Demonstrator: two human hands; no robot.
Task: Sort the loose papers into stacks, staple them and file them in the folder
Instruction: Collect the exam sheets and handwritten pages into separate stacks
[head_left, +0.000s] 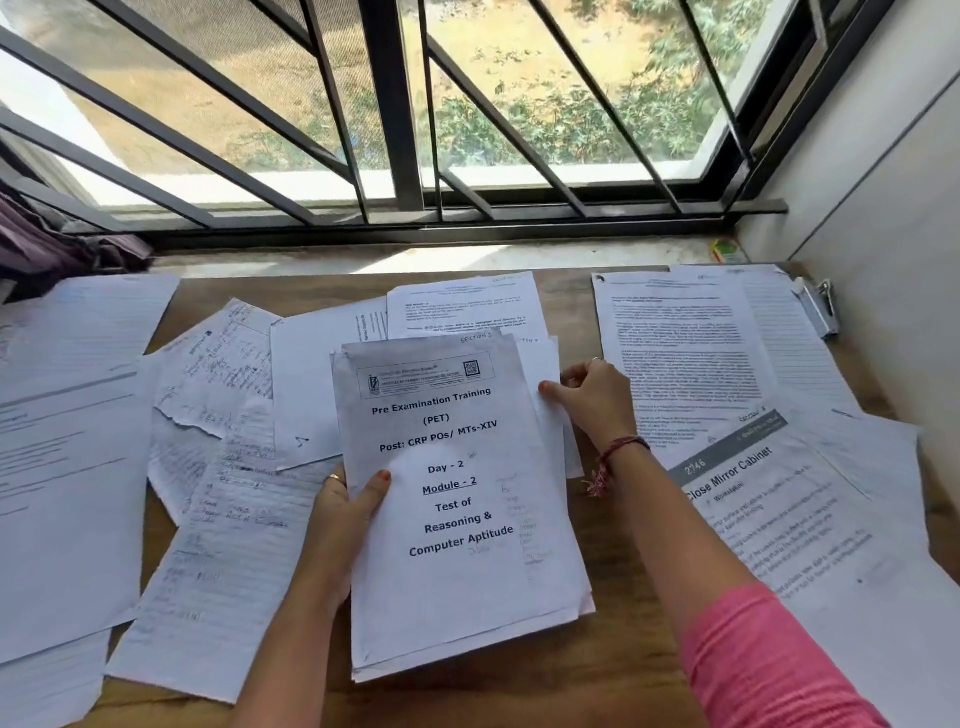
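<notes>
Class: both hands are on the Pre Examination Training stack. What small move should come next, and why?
Probably square the stack: its sheets are fanned unevenly at the right and bottom edges. The left hand grips its left edge, the right hand pinches the right, and the stapler lies untouched.

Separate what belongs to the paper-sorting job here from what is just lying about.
Part of the job:
- stack with the Pre Examination Training cover, held by the left hand and right hand
- loose papers spread over the table
- stapler at the far right

Just lying about:
- purple cloth at the far left
- small yellow-green item on the window ledge
</notes>
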